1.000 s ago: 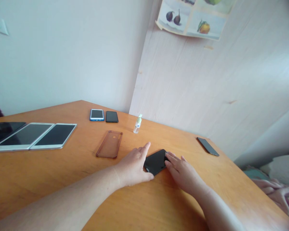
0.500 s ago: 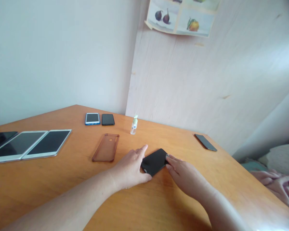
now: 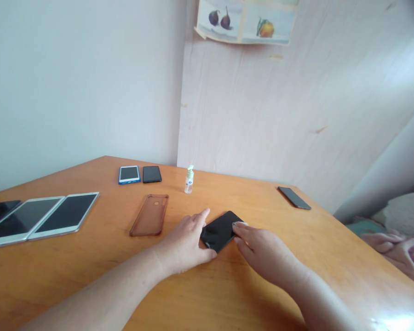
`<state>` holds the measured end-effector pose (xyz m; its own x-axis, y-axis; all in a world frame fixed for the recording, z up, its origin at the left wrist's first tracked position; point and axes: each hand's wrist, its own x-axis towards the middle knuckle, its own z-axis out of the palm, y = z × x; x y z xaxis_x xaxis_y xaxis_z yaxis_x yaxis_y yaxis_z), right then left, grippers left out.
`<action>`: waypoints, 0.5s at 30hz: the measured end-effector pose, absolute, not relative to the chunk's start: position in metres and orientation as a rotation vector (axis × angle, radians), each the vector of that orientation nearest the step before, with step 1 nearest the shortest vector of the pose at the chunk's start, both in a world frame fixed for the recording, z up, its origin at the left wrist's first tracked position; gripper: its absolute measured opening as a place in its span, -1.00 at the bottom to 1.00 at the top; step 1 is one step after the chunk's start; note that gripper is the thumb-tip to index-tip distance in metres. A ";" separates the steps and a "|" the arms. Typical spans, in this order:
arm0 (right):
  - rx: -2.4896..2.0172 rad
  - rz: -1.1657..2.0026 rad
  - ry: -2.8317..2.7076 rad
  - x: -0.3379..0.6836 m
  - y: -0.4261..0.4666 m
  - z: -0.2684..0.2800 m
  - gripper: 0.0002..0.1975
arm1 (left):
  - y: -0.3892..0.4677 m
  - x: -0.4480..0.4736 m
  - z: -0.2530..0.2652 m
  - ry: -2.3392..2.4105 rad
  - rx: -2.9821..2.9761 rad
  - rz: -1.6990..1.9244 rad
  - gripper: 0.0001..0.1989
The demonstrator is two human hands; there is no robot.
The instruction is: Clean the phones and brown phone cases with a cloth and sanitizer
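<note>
A black smartphone (image 3: 221,231) lies screen up on the wooden table, turned at an angle. My left hand (image 3: 186,241) braces its left end, the thumb at the near corner and the index finger stretched out along the far side. The fingers of my right hand (image 3: 262,248) are held together and press on the right part of the screen. A bit of small white cloth (image 3: 239,224) shows at those fingertips; most of it is hidden under them. Left of my hands lies a translucent brown phone case (image 3: 150,216).
Behind the phone stands a small pump bottle (image 3: 189,180). A blue-cased phone (image 3: 129,174) and a black phone (image 3: 152,174) lie at the back left. White tablets (image 3: 67,215) are lined up at far left. Another dark phone (image 3: 294,197) rests near the right edge.
My right fingertips have slid slightly left, further onto the screen, with the white cloth. The left hand keeps its place on the phone. The camera view has shifted a little.
</note>
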<state>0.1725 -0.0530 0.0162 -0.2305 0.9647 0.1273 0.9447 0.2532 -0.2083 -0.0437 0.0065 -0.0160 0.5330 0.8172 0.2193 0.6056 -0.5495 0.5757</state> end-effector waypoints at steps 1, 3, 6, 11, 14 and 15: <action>-1.704 0.167 -2.328 0.168 -0.056 0.017 -0.63 | 0.007 -0.044 -0.017 1.156 2.344 0.661 -0.01; -1.500 0.276 -2.411 0.159 -0.063 0.019 -0.63 | 0.008 -0.044 -0.018 1.142 2.341 0.679 -0.03; -1.364 0.354 -2.468 0.154 -0.065 0.019 -0.60 | 0.009 -0.045 -0.021 1.115 2.343 0.700 -0.05; -1.746 0.147 -2.287 0.178 -0.040 0.008 -0.60 | 0.010 -0.047 -0.022 1.117 2.371 0.708 -0.04; -1.758 0.127 -2.271 0.180 -0.037 0.007 -0.61 | 0.009 -0.046 -0.020 1.125 2.365 0.707 -0.06; -1.677 0.162 -2.307 0.175 -0.040 0.009 -0.62 | 0.009 -0.046 -0.019 1.129 2.360 0.705 -0.05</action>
<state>0.1754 -0.0398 0.0089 -0.2845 0.9449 0.1618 0.9130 0.3185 -0.2549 -0.0459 0.0085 -0.0195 0.5394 0.8016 0.2578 0.5838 -0.5767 0.5715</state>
